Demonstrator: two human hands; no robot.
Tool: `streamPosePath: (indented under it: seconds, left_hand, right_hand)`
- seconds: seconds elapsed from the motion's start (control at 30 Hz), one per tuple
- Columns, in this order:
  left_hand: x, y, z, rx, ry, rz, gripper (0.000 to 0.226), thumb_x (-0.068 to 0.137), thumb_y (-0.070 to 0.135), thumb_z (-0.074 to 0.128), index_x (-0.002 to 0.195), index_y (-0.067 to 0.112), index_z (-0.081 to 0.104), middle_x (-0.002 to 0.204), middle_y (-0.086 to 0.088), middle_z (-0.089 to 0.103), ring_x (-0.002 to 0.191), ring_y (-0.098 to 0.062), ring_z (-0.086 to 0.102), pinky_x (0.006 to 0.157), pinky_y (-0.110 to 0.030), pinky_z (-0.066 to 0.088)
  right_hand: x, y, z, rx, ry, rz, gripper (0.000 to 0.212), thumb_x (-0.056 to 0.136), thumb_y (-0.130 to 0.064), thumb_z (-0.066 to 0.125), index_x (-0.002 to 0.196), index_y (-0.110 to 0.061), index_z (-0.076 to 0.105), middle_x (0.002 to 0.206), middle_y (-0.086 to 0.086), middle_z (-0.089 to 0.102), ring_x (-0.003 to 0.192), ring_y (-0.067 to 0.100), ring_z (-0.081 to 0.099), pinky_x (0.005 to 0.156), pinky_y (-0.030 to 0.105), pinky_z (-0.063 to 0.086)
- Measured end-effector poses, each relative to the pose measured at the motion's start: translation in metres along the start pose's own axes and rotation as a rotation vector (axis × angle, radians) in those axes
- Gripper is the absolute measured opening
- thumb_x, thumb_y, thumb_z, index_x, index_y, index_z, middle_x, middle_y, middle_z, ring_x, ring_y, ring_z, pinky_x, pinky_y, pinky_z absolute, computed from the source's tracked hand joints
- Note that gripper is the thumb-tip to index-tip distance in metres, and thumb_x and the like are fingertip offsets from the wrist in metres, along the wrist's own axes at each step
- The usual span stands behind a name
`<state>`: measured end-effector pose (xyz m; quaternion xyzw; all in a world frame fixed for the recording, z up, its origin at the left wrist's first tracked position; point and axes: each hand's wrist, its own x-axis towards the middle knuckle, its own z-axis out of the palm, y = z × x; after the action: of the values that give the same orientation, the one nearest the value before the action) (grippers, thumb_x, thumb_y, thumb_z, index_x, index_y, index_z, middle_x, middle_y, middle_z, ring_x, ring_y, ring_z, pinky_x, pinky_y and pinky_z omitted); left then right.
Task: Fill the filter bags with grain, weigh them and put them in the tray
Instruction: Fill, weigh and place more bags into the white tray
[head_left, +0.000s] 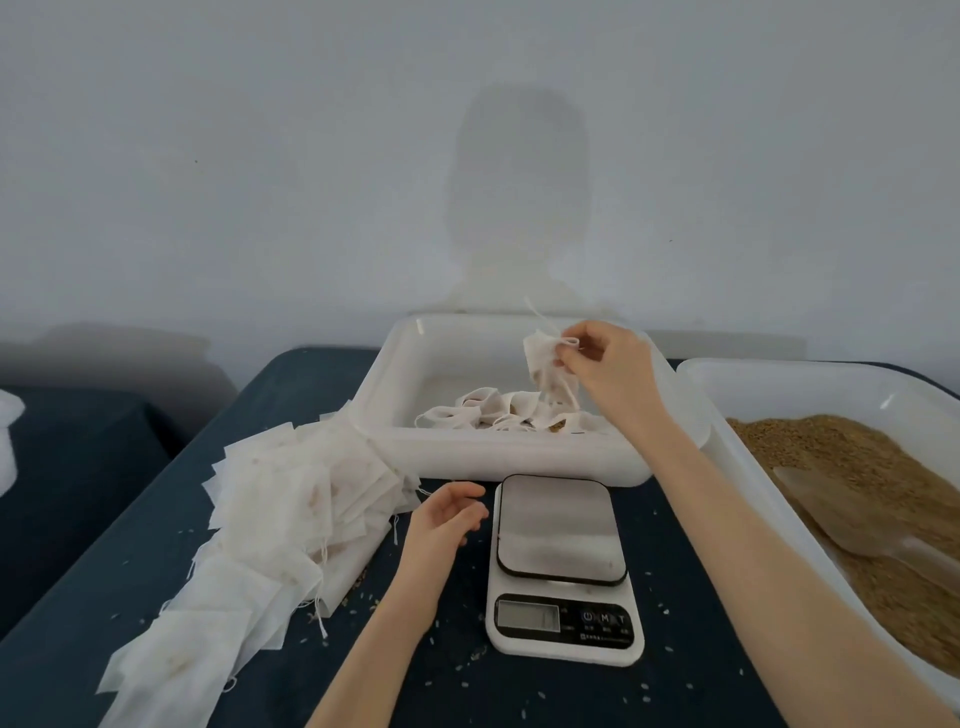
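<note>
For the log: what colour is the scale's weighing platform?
Silvery grey with a dark rim, on the white scale; head view.

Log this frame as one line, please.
step: bag to tray | right hand: pinches filled bag over tray | left hand: idle, relaxed, beside scale | scale: bare

The scale (563, 566) sits on the bench (691, 623) near its front edge, about midway across. Directly behind it, touching or nearly so, stands the tray (415, 364), reaching toward the back edge, with filled bags (498, 413) lying in it. Left of the scale, a pile of empty filter bags (270, 519) runs from the tray's left front corner down to the bench's front left. At the right edge stands the grain bin (727, 379), just beside the tray, with grain (841, 457) and a scoop (841, 514) lying in it.
</note>
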<state>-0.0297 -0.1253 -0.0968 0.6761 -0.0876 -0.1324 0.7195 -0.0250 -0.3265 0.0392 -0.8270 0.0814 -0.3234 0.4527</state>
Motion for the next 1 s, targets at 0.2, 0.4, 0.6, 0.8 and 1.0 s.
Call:
streamPosePath:
  seconds: [0.2,0.4,0.6,0.8,1.0]
  left_hand:
    - [0.0,0.002,0.001,0.028,-0.009,-0.005,0.016,0.088,0.008,0.062,0.095,0.022,0.068,0.075,0.01,0.068,0.067,0.003,0.059,0.062,-0.01,0.046]
    - [-0.002,0.007,0.004,0.041,-0.028,0.058,0.018,0.088,0.003,0.059,0.092,0.018,0.067,0.072,0.01,0.068,0.065,0.003,0.059,0.06,-0.008,0.044]
    - [-0.01,0.005,0.001,0.402,0.032,0.245,0.021,0.088,0.01,0.061,0.092,0.03,0.063,0.076,0.011,0.065,0.073,-0.001,0.059,0.069,-0.014,0.047]
    - [-0.026,0.005,-0.008,1.069,0.205,0.566,0.018,0.086,0.013,0.061,0.099,0.024,0.068,0.091,0.013,0.067,0.085,-0.008,0.059,0.069,-0.022,0.047]
    - [-0.021,0.023,-0.069,1.255,0.61,0.325,0.041,0.087,0.008,0.064,0.128,0.012,0.055,0.134,-0.007,0.053,0.121,-0.023,0.048,0.093,-0.032,0.045]
  right_hand:
    - [0.0,0.029,0.033,-0.624,-0.452,0.09,0.028,0.09,-0.014,0.053,0.102,-0.027,0.074,0.111,-0.005,0.07,0.099,0.018,0.063,0.081,0.028,0.049]
    - [-0.007,0.025,0.031,-0.62,-0.406,0.094,0.041,0.088,-0.008,0.044,0.101,-0.029,0.075,0.12,0.001,0.068,0.117,0.023,0.053,0.1,0.032,0.036]
    - [-0.031,0.014,0.042,-0.516,-0.309,-0.089,0.033,0.088,-0.008,0.049,0.105,-0.023,0.074,0.115,-0.008,0.069,0.115,0.018,0.052,0.099,0.029,0.03]
    - [-0.083,-0.002,0.072,-0.435,-0.37,-0.377,0.04,0.084,0.002,0.052,0.108,-0.026,0.069,0.117,-0.016,0.063,0.114,0.005,0.048,0.094,0.015,0.034]
    - [-0.121,-0.003,0.092,-0.406,-0.466,-0.323,0.044,0.085,-0.003,0.049,0.114,-0.03,0.067,0.118,-0.017,0.063,0.111,0.005,0.052,0.093,0.021,0.043]
